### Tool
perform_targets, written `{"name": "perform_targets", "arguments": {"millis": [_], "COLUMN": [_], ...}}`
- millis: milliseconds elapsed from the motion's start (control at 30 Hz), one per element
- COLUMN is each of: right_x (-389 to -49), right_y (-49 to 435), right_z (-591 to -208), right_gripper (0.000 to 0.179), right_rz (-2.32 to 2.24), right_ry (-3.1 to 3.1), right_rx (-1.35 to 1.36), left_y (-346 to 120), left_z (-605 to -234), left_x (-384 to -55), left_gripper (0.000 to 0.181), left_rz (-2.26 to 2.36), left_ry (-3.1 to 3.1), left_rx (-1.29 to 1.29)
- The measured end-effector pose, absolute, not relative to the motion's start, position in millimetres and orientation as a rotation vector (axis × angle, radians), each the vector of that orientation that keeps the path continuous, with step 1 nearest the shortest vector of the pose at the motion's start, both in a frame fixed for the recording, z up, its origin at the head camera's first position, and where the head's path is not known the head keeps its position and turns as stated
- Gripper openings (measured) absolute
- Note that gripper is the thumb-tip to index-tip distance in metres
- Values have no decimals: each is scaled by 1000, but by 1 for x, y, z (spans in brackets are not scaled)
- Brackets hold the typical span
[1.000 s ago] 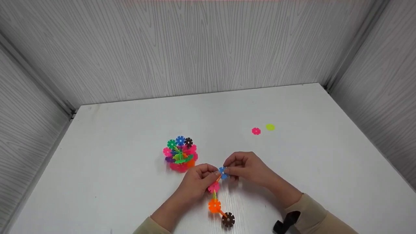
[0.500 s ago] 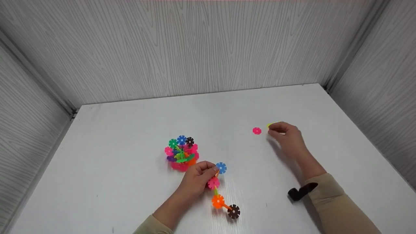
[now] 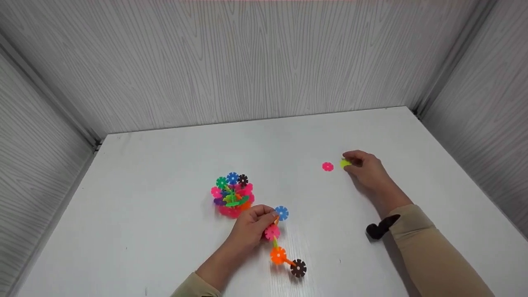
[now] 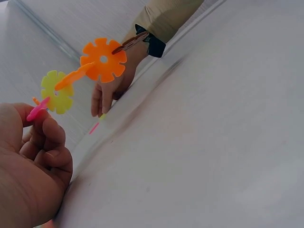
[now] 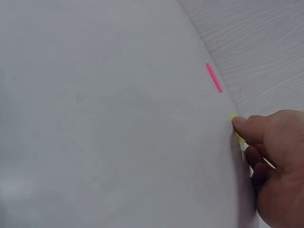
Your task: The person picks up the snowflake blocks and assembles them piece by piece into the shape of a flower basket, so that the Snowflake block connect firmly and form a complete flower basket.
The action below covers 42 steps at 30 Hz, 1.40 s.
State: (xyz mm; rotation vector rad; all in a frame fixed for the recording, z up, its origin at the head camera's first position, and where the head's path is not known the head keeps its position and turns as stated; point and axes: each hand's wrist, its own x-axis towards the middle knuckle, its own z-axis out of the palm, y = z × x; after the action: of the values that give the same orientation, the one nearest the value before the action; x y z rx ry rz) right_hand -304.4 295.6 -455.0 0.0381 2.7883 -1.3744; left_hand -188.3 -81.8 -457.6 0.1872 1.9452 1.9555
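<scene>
My left hand (image 3: pixel 249 229) pinches the upper part of a chain of interlocked notched plastic discs, near its pink disc (image 3: pixel 272 232). A light-blue disc (image 3: pixel 281 213) tops the chain; below hang a yellow disc (image 4: pixel 57 92), an orange disc (image 3: pixel 278 255) and a dark brown disc (image 3: pixel 298 268). Some of the joints hide behind the fingers. At the right, my right hand (image 3: pixel 368 172) has thumb and fingers around a loose yellow disc (image 3: pixel 345 163) at the tabletop; the thumb covers part of it in the right wrist view.
A loose pink disc (image 3: pixel 328 166) lies just left of the right hand. Left of the chain stands a multicoloured cluster of joined discs (image 3: pixel 232 197), close to my left hand. Wood-grain panels (image 3: pixel 264 62) border the white table (image 3: pixel 165 247) at the back and sides.
My right hand has left the light-blue disc, travelled right and away to the loose yellow disc, and taken it between thumb and fingers. The left hand keeps its hold; the chain's lower end has swung right.
</scene>
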Motion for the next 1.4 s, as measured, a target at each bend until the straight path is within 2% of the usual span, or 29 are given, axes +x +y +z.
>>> {"name": "perform_targets", "arguments": {"millis": [333, 633, 767, 867, 1400], "right_x": [-269, -226, -213, -207, -205], "right_y": [279, 203, 182, 175, 171], "right_z": [-446, -432, -434, -437, -444], "right_gripper": [23, 26, 19, 15, 16], "right_rz": [-1504, -1657, -1673, -1712, -1697], "right_ry": [2713, 2418, 2370, 2350, 2454], "right_rx": [-3, -449, -554, -576, -866], "left_y": [-80, -82, -81, -81, -80], "left_z": [-458, -458, -457, -456, -457], "left_x": [-189, -189, -188, -188, -188], "left_gripper": [23, 21, 22, 22, 21], "left_rz": [1982, 1976, 1973, 1976, 1977], "left_ry": [1905, 1920, 1917, 1912, 1917], "left_rx": [179, 157, 147, 154, 190]}}
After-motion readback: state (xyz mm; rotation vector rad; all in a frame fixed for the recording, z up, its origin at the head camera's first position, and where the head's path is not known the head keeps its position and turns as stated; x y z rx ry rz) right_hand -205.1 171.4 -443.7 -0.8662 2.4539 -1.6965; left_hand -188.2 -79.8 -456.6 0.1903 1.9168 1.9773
